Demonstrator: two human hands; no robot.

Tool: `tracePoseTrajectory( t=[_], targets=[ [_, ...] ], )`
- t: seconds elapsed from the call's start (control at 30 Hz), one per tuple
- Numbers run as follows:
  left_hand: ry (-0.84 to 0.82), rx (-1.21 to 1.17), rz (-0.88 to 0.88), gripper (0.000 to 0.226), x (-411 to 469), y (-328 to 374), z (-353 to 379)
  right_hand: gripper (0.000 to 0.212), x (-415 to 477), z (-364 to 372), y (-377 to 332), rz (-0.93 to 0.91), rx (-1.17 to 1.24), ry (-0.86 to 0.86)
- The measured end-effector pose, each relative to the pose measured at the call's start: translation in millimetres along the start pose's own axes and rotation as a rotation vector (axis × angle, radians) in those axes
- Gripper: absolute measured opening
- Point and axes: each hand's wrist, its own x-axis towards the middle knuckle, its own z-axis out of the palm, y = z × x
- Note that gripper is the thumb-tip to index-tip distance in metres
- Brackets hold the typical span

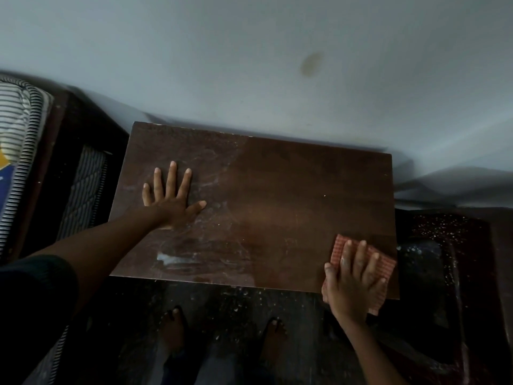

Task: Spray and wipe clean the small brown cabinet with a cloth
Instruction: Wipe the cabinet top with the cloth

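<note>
The small brown cabinet [277, 195] stands against the wall, seen from above. Its left half is streaked with white dust and smears; its right half looks darker and cleaner. My left hand [170, 198] lies flat on the left part of the top, fingers spread, holding nothing. My right hand [356, 279] presses a red checked cloth [384, 266] flat onto the top's front right corner, the cloth hanging slightly over the front edge. No spray bottle is in view.
A bed with a striped mattress [25, 151] and dark frame stands at the left. A dark speckled object [444, 245] sits right of the cabinet. My bare feet [222, 334] stand on the dusty floor in front. A grey wall [249, 65] rises behind.
</note>
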Motion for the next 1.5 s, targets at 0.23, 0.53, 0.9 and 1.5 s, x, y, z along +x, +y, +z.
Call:
tracePoseTrajectory(
  t=[0.23, 0.53, 0.9, 1.5],
  targets=[
    [0.085, -0.004, 0.026, 0.086, 4, -3, 8, 0.073, 10, 6, -97, -0.202, -0.014, 0.007],
    [0.531, -0.126, 0.107, 0.064, -20, -32, 20, 0.062, -65, 30, -136, -0.709, -0.158, 0.041],
    [0.416, -0.954, -0.214, 0.034, -43, -153, 46, 0.069, -20, 28, -143, -0.449, -0.182, 0.014],
    [0.313, -0.854, -0.119, 0.032, -40, -140, 49, 0.059, -63, 30, -156, -0.864, -0.218, 0.010]
  ],
)
